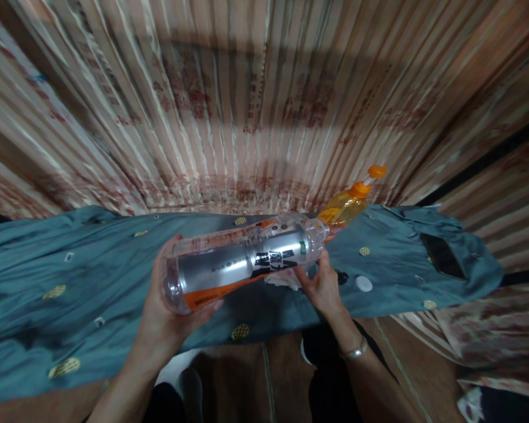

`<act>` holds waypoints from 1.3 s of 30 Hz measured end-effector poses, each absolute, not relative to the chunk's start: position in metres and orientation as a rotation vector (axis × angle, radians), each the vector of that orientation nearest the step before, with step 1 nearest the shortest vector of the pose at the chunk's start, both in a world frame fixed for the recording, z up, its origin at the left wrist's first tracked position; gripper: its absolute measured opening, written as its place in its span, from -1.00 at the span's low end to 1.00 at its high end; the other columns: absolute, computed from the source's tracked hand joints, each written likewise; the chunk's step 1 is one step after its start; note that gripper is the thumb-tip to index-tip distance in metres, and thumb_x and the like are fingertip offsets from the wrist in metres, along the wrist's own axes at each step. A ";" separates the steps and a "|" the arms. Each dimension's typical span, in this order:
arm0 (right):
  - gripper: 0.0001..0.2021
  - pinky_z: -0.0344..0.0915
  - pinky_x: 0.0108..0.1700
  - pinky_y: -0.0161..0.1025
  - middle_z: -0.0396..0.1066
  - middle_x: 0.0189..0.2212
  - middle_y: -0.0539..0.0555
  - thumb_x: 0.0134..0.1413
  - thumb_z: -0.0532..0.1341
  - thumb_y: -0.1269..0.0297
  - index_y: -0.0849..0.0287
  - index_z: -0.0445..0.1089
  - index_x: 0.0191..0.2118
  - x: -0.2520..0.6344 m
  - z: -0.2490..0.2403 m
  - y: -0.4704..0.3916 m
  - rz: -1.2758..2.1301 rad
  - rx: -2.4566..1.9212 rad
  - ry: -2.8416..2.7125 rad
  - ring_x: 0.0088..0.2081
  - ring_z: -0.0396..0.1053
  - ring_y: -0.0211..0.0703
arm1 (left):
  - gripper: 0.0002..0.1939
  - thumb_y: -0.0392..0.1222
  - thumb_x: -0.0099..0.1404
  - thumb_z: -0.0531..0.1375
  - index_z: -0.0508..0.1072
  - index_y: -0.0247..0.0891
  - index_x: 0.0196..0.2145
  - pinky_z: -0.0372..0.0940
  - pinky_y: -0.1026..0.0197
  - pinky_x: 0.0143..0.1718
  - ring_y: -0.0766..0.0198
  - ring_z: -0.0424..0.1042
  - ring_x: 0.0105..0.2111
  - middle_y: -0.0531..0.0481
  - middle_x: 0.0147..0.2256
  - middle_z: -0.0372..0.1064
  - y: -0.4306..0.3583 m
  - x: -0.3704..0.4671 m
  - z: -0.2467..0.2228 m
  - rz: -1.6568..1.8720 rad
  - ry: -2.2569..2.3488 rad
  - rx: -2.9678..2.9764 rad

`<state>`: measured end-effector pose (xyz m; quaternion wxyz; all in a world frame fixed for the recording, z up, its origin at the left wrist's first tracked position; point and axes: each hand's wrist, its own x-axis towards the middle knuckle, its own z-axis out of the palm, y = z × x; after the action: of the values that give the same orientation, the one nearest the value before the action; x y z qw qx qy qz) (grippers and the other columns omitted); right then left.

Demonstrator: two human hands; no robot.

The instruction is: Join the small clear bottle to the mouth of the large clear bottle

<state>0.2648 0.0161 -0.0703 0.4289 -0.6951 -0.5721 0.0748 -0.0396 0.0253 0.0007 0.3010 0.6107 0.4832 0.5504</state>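
Observation:
A large clear plastic bottle [247, 258] with a silver and orange label is held nearly level above the cloth, its neck pointing right. My left hand [176, 305] wraps around its base, with the thumb along the near side. Near the neck, my right hand [320, 285] grips the bottle from below; part of its fingers is hidden behind the plastic. No cap shows on the bottle's mouth. Beyond the neck stands a dish soap bottle [346, 205] of yellow liquid with an orange top, its lower part covered by the held bottle.
A green cloth [114, 276] with yellow prints covers the table. To the right lie a white round cap [364, 284], a small black object [342, 277] and a dark phone [443, 255]. Crumpled white tissue [284, 280] sits below the bottle. A pleated curtain [247, 117] hangs behind.

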 end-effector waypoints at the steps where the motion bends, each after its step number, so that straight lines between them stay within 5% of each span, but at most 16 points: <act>1: -0.45 0.51 -0.28 -0.04 0.62 -0.24 0.21 0.17 0.24 -0.03 0.20 0.26 0.15 0.265 -0.070 0.016 0.193 -1.737 -1.430 -0.35 0.57 0.09 | 0.11 0.02 -0.11 0.56 0.24 -0.03 0.36 0.37 -0.20 0.24 -0.15 0.46 0.19 -0.17 0.25 0.36 0.025 -0.039 0.002 1.457 1.293 1.621; 12: -0.44 0.52 -0.20 0.00 0.62 -0.18 0.24 0.17 0.27 -0.05 0.20 0.28 0.16 0.264 -0.073 0.017 0.171 -1.724 -1.409 -0.24 0.60 0.14 | -0.05 0.03 -0.05 0.54 0.34 -0.05 0.27 0.32 -0.15 0.30 -0.13 0.44 0.22 -0.13 0.25 0.38 0.023 -0.041 0.011 1.464 1.336 1.690; 39: -0.46 0.49 -0.28 -0.03 0.60 -0.25 0.17 0.15 0.27 -0.04 0.16 0.27 0.15 0.264 -0.071 0.016 0.188 -1.741 -1.402 -0.33 0.57 0.11 | -0.01 -0.07 0.00 0.54 0.23 -0.16 0.32 0.33 -0.10 0.27 -0.10 0.44 0.22 -0.23 0.25 0.37 0.023 -0.050 0.022 1.290 1.343 1.824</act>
<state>0.2635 0.0164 -0.0711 0.4343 -0.6990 -0.5631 0.0756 -0.0500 0.0230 0.0223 0.2645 0.6749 0.4968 0.4772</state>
